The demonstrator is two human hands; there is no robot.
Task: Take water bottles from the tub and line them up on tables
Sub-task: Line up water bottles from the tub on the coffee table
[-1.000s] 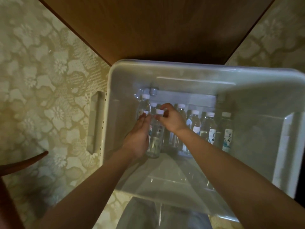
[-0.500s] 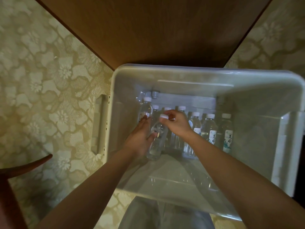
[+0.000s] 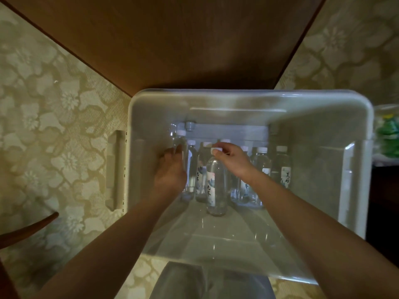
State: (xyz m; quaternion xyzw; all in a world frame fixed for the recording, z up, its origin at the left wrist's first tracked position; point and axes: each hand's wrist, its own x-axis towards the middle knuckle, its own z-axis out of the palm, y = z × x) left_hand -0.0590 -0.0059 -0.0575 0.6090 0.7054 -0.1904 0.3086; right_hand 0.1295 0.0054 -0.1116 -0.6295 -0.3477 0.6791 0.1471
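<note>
Translucent plastic tub [image 3: 237, 100] holds a row of water bottles [image 3: 262, 167] along its far wall. The right hand [image 3: 233, 160] pinches the white cap [image 3: 216, 150] of one bottle [image 3: 216, 184] in front of the row; the left hand [image 3: 170, 173], fingers nearly straight, grips nothing.

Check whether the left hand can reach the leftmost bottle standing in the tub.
Probably yes. The left hand is inside the tub, its fingertips right beside the leftmost bottle, with nothing between them. The right hand holds the front bottle clear of that path.
</note>
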